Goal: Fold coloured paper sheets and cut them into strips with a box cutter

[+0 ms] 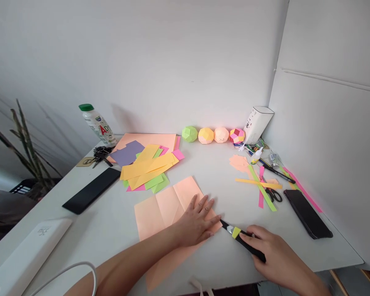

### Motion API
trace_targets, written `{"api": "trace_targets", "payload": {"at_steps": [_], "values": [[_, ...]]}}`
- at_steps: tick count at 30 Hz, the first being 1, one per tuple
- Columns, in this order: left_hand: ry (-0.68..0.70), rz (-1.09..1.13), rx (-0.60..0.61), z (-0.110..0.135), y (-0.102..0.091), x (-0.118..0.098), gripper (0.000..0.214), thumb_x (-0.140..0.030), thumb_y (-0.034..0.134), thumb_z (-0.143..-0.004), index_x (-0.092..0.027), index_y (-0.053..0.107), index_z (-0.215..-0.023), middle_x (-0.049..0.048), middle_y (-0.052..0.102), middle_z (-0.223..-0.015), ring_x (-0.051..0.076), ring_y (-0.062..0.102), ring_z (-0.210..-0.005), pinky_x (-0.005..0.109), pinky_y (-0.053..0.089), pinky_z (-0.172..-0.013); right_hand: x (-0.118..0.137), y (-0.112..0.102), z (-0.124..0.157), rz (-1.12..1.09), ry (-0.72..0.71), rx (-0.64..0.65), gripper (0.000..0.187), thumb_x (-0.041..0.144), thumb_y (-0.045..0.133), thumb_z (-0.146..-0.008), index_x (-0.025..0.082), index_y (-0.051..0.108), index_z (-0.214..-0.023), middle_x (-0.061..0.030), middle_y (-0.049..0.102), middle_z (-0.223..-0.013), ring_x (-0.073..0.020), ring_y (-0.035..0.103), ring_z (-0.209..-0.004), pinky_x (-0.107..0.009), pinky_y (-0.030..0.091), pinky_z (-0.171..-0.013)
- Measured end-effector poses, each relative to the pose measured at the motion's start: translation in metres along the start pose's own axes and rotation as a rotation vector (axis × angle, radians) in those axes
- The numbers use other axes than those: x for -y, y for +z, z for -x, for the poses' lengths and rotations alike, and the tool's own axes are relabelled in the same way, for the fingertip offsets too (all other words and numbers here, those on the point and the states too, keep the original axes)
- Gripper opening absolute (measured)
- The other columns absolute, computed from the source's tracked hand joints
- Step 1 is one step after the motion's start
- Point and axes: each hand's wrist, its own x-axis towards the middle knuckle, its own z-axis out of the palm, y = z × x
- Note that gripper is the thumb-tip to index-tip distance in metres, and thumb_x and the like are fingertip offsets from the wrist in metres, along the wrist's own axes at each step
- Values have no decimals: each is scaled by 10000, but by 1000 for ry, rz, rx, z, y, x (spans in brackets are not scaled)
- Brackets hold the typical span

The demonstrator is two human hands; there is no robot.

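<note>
A creased sheet of peach paper (pixel 152 213) lies on the white table. My left hand (pixel 197 220) is spread flat on its right part, fingers apart, pressing it to the table. My right hand (pixel 268 250) is closed round the black and yellow handle of a utility knife (pixel 245 241). The knife's blade end points up and left and meets the paper's right edge, close to my left fingertips. My left forearm covers part of the paper's lower half.
Coloured paper pieces (pixel 151 168) are piled behind the sheet. Paper balls (pixel 206 135) line the wall. Paper strips (pixel 261 187), scissors (pixel 274 194), a glue bottle (pixel 256 156) and a phone (pixel 308 213) lie right. A black slab (pixel 92 190) and a white device (pixel 31 255) lie left.
</note>
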Motion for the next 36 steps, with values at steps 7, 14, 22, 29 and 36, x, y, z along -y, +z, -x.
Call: {"api": "trace_targets", "payload": {"at_steps": [7,14,22,29,36], "values": [[2,-10,5,1,0,0,629,-552,234,-957,-234,135,-1490,193,188,-1518,388,98,-1397,621,105,-1058,1,-5,-13,5,-26,-7,646,39,449,-678,266,577,-1269,-55,614,-1142,-194,606,-985,-284,510,-815],[-24,31,-10,1,2,-1,710,-571,192,-952,-94,152,-1476,240,201,-1502,357,65,-1408,602,67,-1083,1,-8,-24,9,-52,-20,623,72,471,-684,261,583,-1267,-70,607,-1197,-221,588,-1047,-307,499,-844],[-246,211,-48,0,1,12,981,-813,369,-751,-47,373,-1363,241,220,-1497,367,275,-1347,463,348,-1042,-4,-8,-25,-47,-34,-7,635,76,466,-685,296,575,-1271,-39,580,-1263,-218,570,-1085,-314,490,-878],[-360,101,-90,-2,3,17,781,-771,433,-751,-158,553,-1220,181,263,-1495,446,111,-1376,611,166,-1072,-15,-15,-38,-109,-102,12,598,73,454,-740,295,560,-1285,-29,551,-1310,-219,515,-1158,-348,457,-943],[-366,40,-59,-4,8,17,910,-790,361,-762,-95,457,-1342,233,231,-1497,427,125,-1382,576,125,-1084,-14,-16,-52,-82,-166,14,603,62,459,-737,301,562,-1281,-35,572,-1277,-219,532,-1124,-349,479,-909]]}}
